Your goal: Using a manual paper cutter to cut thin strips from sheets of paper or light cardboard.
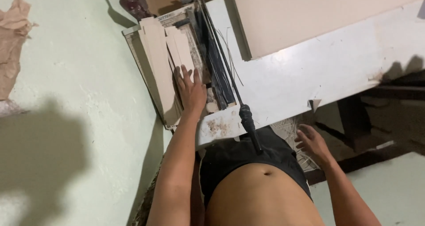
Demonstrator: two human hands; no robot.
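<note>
The stack of pale card strips (164, 62) lies on the bed of a lever paper cutter (208, 75) at the white table's (310, 71) left end. The left hand (191, 89) presses flat on it, fingers spread, close beside the blade; a dropped arm could likely nick them. The right hand (312, 142) hangs open, empty, off the black handle (249, 127).

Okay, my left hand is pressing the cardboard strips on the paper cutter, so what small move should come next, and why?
Probably bring the right hand across to the black lever handle. The left hand already lies flat on the beige strips beside the blade arm, while the right hand hangs open and empty beyond the table edge, a short way from the handle. Keep the left fingers clear of the blade.
</note>
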